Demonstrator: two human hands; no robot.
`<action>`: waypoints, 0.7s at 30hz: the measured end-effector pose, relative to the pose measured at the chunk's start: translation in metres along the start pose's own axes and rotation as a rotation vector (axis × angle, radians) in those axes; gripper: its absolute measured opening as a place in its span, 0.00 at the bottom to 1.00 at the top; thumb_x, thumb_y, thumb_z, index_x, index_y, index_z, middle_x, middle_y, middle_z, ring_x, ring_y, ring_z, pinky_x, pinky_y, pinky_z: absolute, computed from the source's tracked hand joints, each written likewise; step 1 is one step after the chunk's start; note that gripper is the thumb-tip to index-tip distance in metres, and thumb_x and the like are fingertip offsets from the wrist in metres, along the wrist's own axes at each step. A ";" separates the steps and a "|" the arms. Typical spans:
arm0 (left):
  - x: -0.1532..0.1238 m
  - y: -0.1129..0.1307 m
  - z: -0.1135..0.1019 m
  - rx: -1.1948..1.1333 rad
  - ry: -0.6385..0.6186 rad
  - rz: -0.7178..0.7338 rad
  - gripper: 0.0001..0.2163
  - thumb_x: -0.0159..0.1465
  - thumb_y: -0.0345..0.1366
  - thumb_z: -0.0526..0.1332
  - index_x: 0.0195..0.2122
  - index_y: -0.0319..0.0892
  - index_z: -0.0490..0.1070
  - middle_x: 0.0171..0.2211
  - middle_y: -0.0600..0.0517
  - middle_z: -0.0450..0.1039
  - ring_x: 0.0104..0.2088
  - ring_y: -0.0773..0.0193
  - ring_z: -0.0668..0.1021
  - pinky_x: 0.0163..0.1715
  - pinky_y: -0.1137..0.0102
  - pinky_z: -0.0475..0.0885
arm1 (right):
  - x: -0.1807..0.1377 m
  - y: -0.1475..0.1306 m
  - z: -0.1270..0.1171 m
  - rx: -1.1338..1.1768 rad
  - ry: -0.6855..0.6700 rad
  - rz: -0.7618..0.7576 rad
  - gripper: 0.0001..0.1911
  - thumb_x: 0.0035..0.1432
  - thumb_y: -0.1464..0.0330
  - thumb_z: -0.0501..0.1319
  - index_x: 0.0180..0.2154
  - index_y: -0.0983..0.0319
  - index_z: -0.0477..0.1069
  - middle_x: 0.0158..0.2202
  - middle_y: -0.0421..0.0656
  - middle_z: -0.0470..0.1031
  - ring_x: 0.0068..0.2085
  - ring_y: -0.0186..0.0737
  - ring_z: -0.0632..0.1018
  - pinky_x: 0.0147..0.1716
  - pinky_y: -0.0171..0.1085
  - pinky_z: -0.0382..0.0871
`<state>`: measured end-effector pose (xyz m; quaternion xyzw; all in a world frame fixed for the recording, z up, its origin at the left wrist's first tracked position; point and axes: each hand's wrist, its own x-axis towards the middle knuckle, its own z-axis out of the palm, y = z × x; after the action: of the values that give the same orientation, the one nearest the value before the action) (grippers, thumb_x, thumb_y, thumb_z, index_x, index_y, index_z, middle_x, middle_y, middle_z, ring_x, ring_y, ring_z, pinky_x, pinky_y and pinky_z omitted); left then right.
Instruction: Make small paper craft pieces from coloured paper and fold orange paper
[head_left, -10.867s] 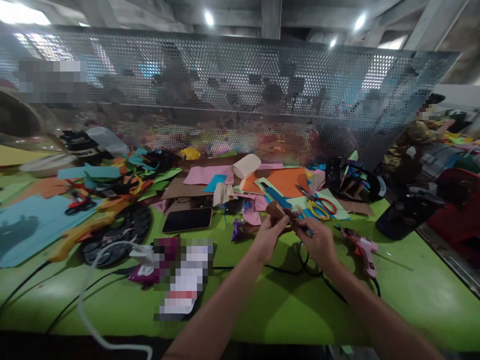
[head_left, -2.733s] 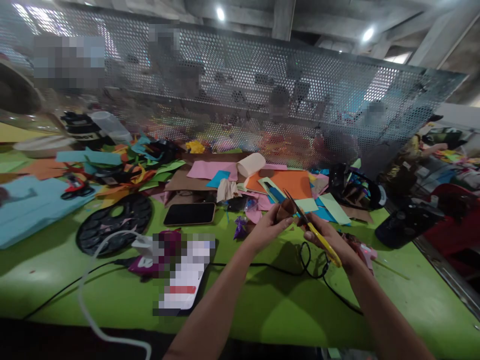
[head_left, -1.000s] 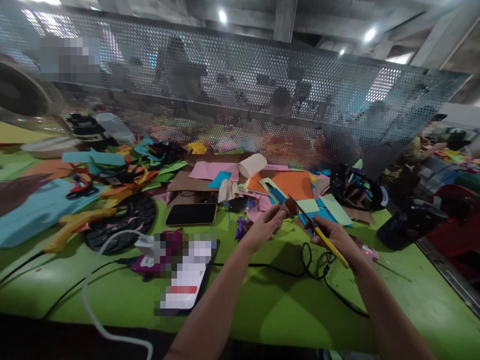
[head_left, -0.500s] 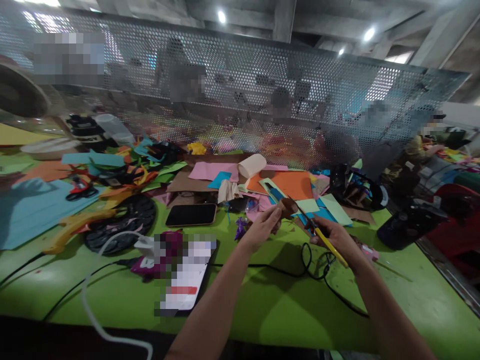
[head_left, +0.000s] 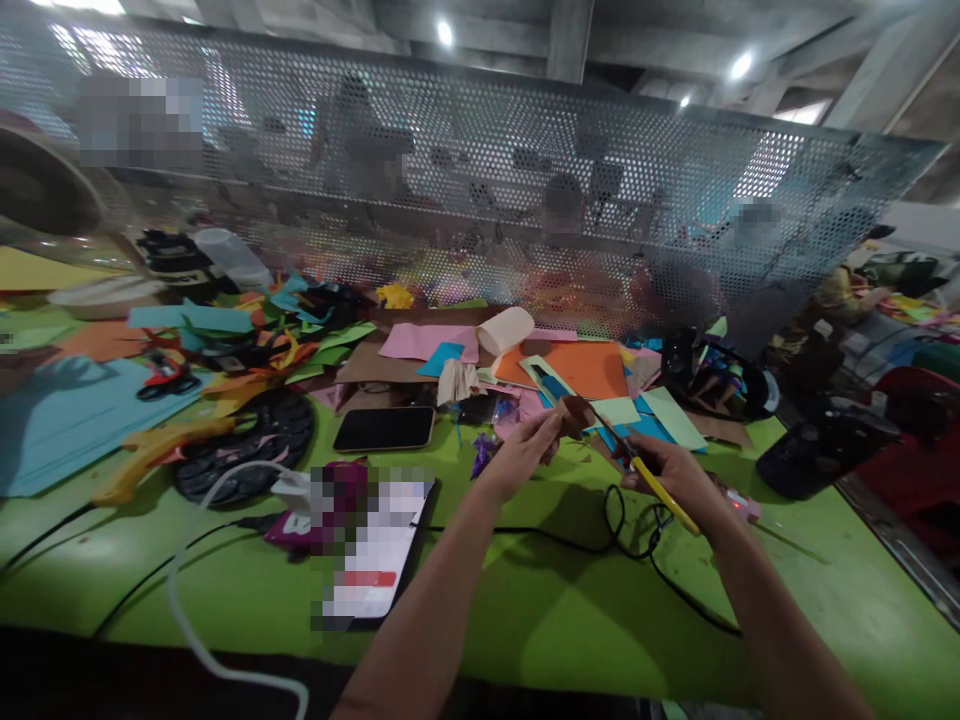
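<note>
My left hand (head_left: 527,452) pinches a small piece of brown paper or card (head_left: 576,414) above the green table (head_left: 547,600). In my right hand (head_left: 664,475) is a pair of scissors (head_left: 660,492) with yellow handles, its blades pointing up and left against the brown piece. How far the blades are parted cannot be made out. Just left of my left hand lies a small purple folded item (head_left: 482,455). Sheets of orange paper (head_left: 592,368) and pale green paper (head_left: 675,418) spread out behind both hands.
A dark phone (head_left: 383,428) and a lit phone (head_left: 382,550) lie at left, near a yellow glue gun (head_left: 161,455) on a black round tray (head_left: 296,430). A black cable (head_left: 555,540) crosses the table. A dark cup (head_left: 821,450) lies at right; a perforated metal screen (head_left: 465,210) stands behind.
Both hands keep nearly the same place, the brown piece and scissors still held. The whole view has shifted very slightly.
</note>
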<state>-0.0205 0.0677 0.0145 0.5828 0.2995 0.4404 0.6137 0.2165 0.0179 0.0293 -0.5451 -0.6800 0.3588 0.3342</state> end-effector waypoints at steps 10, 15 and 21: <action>0.000 0.004 -0.004 0.035 0.012 -0.015 0.31 0.57 0.66 0.58 0.36 0.37 0.75 0.19 0.58 0.57 0.21 0.72 0.59 0.23 0.73 0.55 | -0.002 -0.004 -0.001 -0.003 -0.015 0.007 0.18 0.45 0.57 0.70 0.37 0.60 0.76 0.32 0.41 0.75 0.34 0.43 0.75 0.34 0.37 0.68; 0.000 0.000 -0.009 0.082 0.041 -0.026 0.31 0.57 0.66 0.58 0.37 0.38 0.75 0.19 0.58 0.58 0.22 0.71 0.62 0.24 0.73 0.57 | -0.003 -0.003 -0.003 -0.059 -0.016 -0.018 0.16 0.47 0.59 0.70 0.37 0.60 0.76 0.33 0.42 0.76 0.36 0.44 0.75 0.36 0.38 0.68; -0.002 0.002 -0.014 0.091 0.044 -0.034 0.29 0.56 0.65 0.59 0.32 0.39 0.74 0.19 0.58 0.58 0.21 0.71 0.61 0.23 0.73 0.57 | -0.003 0.004 -0.004 -0.089 -0.024 -0.016 0.16 0.48 0.60 0.70 0.38 0.60 0.77 0.33 0.42 0.76 0.36 0.44 0.75 0.35 0.37 0.69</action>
<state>-0.0341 0.0724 0.0144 0.5951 0.3426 0.4285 0.5872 0.2223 0.0162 0.0282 -0.5498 -0.7034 0.3321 0.3043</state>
